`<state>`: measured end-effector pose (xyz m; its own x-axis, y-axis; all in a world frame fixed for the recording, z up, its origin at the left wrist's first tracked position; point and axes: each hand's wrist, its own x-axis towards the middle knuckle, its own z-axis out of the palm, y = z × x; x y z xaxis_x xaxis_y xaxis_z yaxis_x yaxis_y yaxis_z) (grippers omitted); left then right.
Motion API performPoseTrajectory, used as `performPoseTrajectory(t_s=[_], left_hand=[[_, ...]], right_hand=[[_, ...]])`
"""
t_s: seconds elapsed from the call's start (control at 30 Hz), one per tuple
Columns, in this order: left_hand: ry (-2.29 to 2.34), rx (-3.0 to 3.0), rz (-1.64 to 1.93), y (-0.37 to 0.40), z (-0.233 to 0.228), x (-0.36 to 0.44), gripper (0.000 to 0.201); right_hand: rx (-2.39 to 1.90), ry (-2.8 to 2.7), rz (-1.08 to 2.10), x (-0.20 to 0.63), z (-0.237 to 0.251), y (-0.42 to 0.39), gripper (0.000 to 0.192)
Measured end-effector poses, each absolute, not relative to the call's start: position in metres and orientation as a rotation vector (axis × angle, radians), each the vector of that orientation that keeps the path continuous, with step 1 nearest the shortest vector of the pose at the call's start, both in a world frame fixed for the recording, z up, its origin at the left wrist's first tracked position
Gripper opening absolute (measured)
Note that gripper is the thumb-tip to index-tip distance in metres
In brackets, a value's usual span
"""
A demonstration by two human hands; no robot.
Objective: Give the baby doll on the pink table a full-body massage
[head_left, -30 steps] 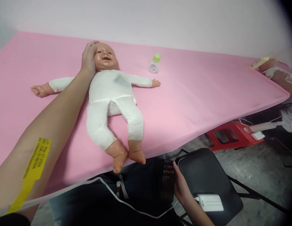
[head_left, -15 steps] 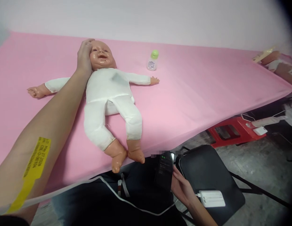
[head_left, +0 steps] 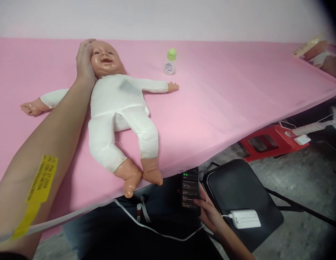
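Observation:
A baby doll [head_left: 116, 94] in a white cloth suit lies face up on the pink-covered table [head_left: 216, 101]. My left hand [head_left: 85, 61] cups the side of its head, the fingers curved against it near the crown. That forearm crosses over one of the doll's arms and wears a yellow printed band [head_left: 43, 184]. Down at my lap, below the table edge, my right hand [head_left: 208, 209] holds a smartphone [head_left: 190, 191] with a lit dark screen, the thumb on its lower part. Beyond the doll's outstretched arm stands a small clear bottle [head_left: 170, 63] with a green cap.
A white cable [head_left: 146, 225] runs across my lap. On a black folding chair [head_left: 238, 191] lies a white power bank [head_left: 246, 219]. A red plastic stool [head_left: 276, 141] carries a phone and a small white device. Another doll [head_left: 317, 54] is partly visible at the far right.
The smartphone's screen now shows brighter lines of text, and my right thumb has come over its lower part. The view has shifted slightly; my left hand stays at the doll's head.

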<state>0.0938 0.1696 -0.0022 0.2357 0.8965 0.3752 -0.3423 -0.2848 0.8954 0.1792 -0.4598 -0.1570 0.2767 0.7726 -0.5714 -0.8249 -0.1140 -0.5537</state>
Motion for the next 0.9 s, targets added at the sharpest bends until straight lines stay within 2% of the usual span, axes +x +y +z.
performPoseTrajectory(t_s=[0.3, 0.37, 0.53, 0.7, 0.9], left_hand=[[0.560, 1.521, 1.318, 0.183, -0.007, 0.092, 0.069], [0.593, 1.545, 1.305, 0.184, -0.007, 0.093, 0.063], [0.569, 1.524, 1.315, 0.183, -0.006, 0.094, 0.020], [0.593, 1.492, 1.331, 0.183, -0.006, 0.094, 0.033], [0.595, 1.508, 1.300, 0.181, -0.005, 0.095, 0.021]], right_hand=[[-1.054, 0.027, 1.302, 0.173, -0.160, -0.461, 0.099], [-1.054, 0.017, 1.302, 0.173, -0.160, -0.462, 0.097], [-1.034, 0.039, 1.295, 0.170, -0.157, -0.460, 0.099], [-1.031, 0.041, 1.278, 0.169, -0.156, -0.458, 0.098], [-1.043, 0.063, 1.287, 0.169, -0.156, -0.458, 0.100]])
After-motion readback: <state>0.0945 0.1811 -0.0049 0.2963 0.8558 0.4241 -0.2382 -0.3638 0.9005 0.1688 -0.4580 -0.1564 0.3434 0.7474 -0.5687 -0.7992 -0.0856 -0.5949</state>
